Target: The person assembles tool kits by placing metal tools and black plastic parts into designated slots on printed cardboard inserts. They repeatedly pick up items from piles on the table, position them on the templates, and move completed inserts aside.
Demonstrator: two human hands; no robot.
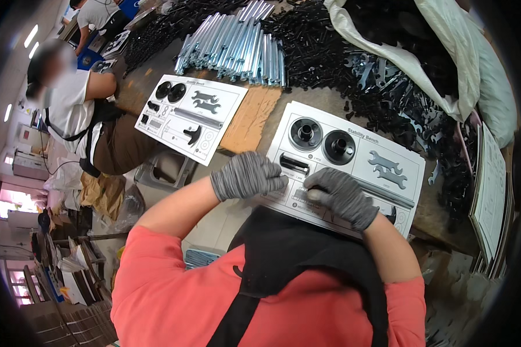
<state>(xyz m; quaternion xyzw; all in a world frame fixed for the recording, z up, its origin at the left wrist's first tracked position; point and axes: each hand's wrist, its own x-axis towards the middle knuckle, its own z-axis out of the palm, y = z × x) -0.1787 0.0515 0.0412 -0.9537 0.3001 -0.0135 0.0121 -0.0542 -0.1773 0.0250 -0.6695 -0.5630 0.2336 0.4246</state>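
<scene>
A white printed card (417, 173) lies before me, with two black round discs (305, 133), two grey open-end wrenches (386, 169), a silver tube (391, 195) and a black cylindrical part (294, 163) laid out on it. My left hand (248, 176), in a grey knit glove, is at the card's left edge with its fingers curled. Over the card's lower middle is my right hand (342, 195), gloved alike, fingers bent inward and covering part of the tube. Whatever either hand pinches is too small or hidden to make out.
A second card (226, 104) with similar parts lies left. Silver tubes (231, 49) are piled behind, beside heaps of black parts (312, 58). Loose wrenches (382, 75) spill below a white sack (446, 52). Cards (486, 196) stand at right. A person (78, 110) sits at left.
</scene>
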